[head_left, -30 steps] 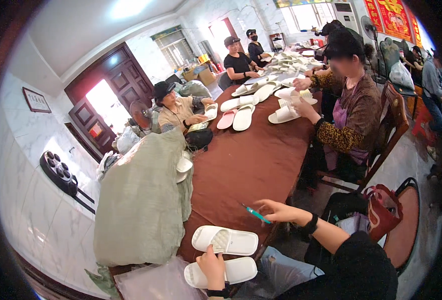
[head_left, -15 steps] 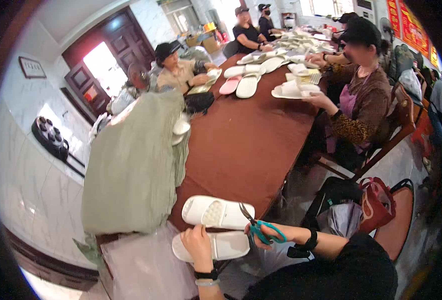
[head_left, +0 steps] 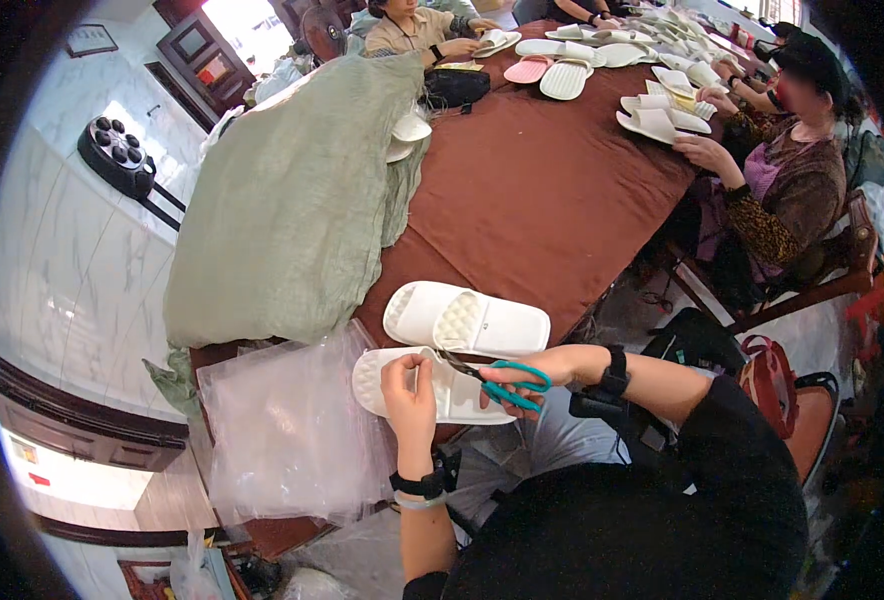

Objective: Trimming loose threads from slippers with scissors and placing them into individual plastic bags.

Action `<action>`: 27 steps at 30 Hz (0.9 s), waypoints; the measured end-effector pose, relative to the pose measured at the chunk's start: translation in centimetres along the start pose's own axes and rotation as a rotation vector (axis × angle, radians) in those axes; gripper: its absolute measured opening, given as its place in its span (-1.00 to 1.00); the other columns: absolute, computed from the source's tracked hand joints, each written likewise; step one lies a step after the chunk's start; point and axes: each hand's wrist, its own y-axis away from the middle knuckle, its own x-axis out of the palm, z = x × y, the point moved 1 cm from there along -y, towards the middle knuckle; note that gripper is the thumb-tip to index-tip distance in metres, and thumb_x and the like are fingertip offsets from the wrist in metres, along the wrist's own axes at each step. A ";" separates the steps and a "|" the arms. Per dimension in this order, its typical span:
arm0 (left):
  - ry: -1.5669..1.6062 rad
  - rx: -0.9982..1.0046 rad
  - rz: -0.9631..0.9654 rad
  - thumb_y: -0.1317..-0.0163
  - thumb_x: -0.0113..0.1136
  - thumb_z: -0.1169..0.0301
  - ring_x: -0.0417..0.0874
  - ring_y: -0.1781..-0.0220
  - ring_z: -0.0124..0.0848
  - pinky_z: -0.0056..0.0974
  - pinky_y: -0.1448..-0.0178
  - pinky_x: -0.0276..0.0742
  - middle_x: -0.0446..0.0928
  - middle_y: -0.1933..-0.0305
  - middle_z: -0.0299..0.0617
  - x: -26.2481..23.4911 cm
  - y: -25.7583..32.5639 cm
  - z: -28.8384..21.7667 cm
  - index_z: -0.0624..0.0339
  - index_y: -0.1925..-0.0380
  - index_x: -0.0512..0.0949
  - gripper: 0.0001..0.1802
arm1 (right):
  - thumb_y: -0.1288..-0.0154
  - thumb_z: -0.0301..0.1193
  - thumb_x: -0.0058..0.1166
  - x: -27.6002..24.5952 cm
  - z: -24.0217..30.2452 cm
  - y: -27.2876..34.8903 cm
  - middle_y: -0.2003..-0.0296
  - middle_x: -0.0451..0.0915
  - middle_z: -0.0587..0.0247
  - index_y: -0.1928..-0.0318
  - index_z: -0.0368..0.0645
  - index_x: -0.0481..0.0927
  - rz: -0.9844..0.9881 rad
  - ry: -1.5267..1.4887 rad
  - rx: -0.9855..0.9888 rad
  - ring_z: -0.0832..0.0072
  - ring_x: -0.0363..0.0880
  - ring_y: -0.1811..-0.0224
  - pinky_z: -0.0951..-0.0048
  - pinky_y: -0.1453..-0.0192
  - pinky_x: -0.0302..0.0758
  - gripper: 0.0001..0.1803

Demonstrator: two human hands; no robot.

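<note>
The white slipper nearer the person [head_left: 462, 402] lies at the near edge of the brown-covered surface [head_left: 562, 170], directly beneath both hands. Its long axis runs from left to right, dipping slightly toward the person at the right end, and that end appears to reach out to the edge or past it. The left hand [head_left: 409, 395] is the closer of the two: it rests over the slipper's left half, fingers bent and tips drawn together around the strap. Whether they pinch the strap or something thin cannot be told.

The right hand [head_left: 557, 362] is closed on the teal handles of a pair of scissors [head_left: 465, 368] and comes in above the slipper's right half. The dark blades point left and a little away from the person, toward the left fingertips, with only a short gap between. They lie roughly along the slipper's length; how high they stand over it is unclear.

A matching white slipper [head_left: 512, 327] lies just beyond, nearly parallel, farther in from the near edge. Clear plastic bags [head_left: 282, 440] lie to the left, at the surface's near-left corner.
</note>
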 end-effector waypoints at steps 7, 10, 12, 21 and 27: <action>0.285 -0.076 0.066 -0.21 0.09 0.52 0.45 0.16 -0.44 -0.37 0.02 0.34 0.45 0.28 -0.23 -1.3 1.8 0.2 0.29 0.30 0.46 -0.91 | -0.22 0.26 -0.20 1.4 1.2 -1.3 0.69 0.28 0.42 0.14 -0.27 0.48 -0.094 -0.185 -0.090 0.66 0.17 0.76 0.62 0.73 0.11 -0.26; 0.447 -0.207 0.035 -0.21 0.07 0.56 0.45 0.17 -0.46 -0.38 0.03 0.34 0.45 0.30 -0.24 -1.8 1.7 -1.2 0.29 0.28 0.45 -0.91 | -0.25 0.21 -0.19 0.8 1.1 0.0 0.69 0.27 0.42 0.10 -0.28 0.47 -0.142 -0.232 -0.176 0.66 0.18 0.75 0.63 0.71 0.13 -0.28; 0.575 -0.268 -0.170 -0.20 0.04 0.59 0.45 0.21 -0.48 -0.38 0.05 0.35 0.45 0.32 -0.24 -2.8 1.8 -0.8 0.27 0.31 0.43 -0.94 | -0.34 0.06 -0.18 0.0 2.9 2.6 0.66 0.31 0.42 0.19 -0.20 0.43 -0.309 -0.152 -0.373 0.65 0.24 0.71 0.61 0.67 0.19 -0.49; 0.683 -0.193 0.389 -0.18 0.14 0.45 0.45 0.45 -0.46 -0.36 0.35 0.39 0.45 0.48 -0.23 -13.0 10.8 -5.5 0.27 0.41 0.48 -0.89 | -0.28 -0.02 -0.01 -13.4 9.1 12.8 0.54 0.50 0.27 0.10 -0.17 0.45 -1.115 0.108 -0.672 0.59 0.43 0.60 0.54 0.52 0.35 -0.54; 0.020 -0.579 0.560 -0.25 0.08 0.34 0.50 0.18 -0.37 -0.34 0.04 0.39 0.54 0.29 -0.07 -15.4 20.8 5.8 0.31 0.10 0.50 -0.70 | 0.01 -0.19 0.14 -14.2 1.5 7.9 0.32 0.60 -0.04 0.08 -0.12 0.51 -1.157 1.032 -0.104 0.04 0.58 0.26 0.11 0.17 0.51 -0.54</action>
